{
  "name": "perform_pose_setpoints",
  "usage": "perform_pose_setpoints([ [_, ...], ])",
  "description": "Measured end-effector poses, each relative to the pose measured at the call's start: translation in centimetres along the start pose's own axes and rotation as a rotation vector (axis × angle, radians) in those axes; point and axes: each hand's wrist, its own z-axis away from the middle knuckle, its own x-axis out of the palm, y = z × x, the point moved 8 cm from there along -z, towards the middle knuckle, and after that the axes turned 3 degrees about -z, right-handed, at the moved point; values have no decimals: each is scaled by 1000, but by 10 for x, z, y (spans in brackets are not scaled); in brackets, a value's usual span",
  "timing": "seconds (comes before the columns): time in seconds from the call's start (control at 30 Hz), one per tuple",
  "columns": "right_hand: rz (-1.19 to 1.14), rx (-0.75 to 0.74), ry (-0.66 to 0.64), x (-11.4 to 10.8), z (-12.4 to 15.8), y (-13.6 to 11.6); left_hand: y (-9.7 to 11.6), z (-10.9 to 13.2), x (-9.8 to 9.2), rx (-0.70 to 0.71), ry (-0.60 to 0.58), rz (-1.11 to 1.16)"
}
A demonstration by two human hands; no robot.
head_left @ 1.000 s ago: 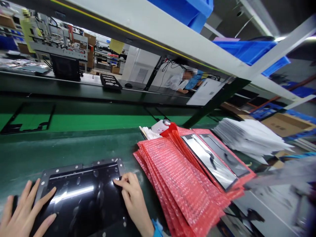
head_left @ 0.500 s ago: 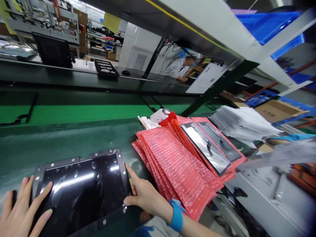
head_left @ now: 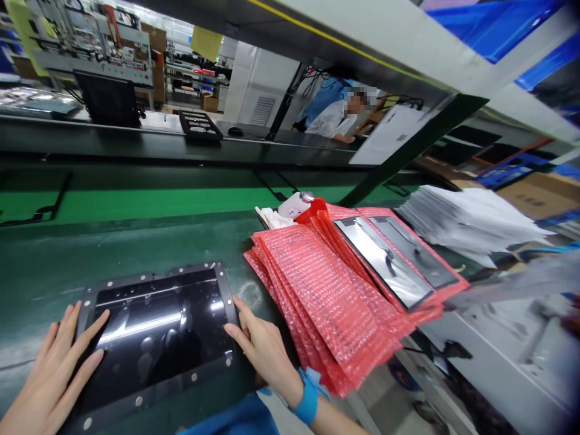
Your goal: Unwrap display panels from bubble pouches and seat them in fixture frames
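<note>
A flat black display panel [head_left: 156, 338] in a dark frame dotted with pale round spots lies on the green bench. Its glossy face reflects a light strip and has smudge-like marks. My left hand [head_left: 61, 371] rests spread at the left edge, two fingers over the face and the others along the side. At the right edge, my right hand [head_left: 263, 344] grips the frame, thumb on top and fingers along the side. A blue band circles my right wrist. Red bubble-wrap bags [head_left: 324, 284] are piled to the right of this hand.
Two flat panels [head_left: 385, 260] lie on red wrap at the right. Behind are a white bottle with a metal cap [head_left: 296, 205] and white cloth [head_left: 275, 218]. A stack of white sheets [head_left: 466, 214] stands farther right. A green post [head_left: 417, 145] rises behind. Another person [head_left: 333, 121] sits across the bench.
The panel appears slightly higher and farther right in view, with both hands still at its sides. My right thumb sits higher along the right edge. The camera view has shifted slightly.
</note>
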Motion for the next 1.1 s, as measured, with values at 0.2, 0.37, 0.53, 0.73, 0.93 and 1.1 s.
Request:
perform_pose_setpoints([
  [0.2,46,-71,96,0,1,3,-8,6,-12,-91,-286,71],
  [0.37,117,-163,134,3,-2,6,5,1,-32,-111,-504,154],
  [0.53,150,-199,141,4,-2,7,18,-4,-40,-54,-590,166],
  [0.73,228,-251,119,5,-8,14,26,-7,-33,-76,-535,32],
  [0.93,326,-415,241,-14,-50,-56,25,4,-29,-72,-367,-64],
  [1.1,63,-610,-23,15,-88,-125,26,11,-17,-157,-54,-224],
])
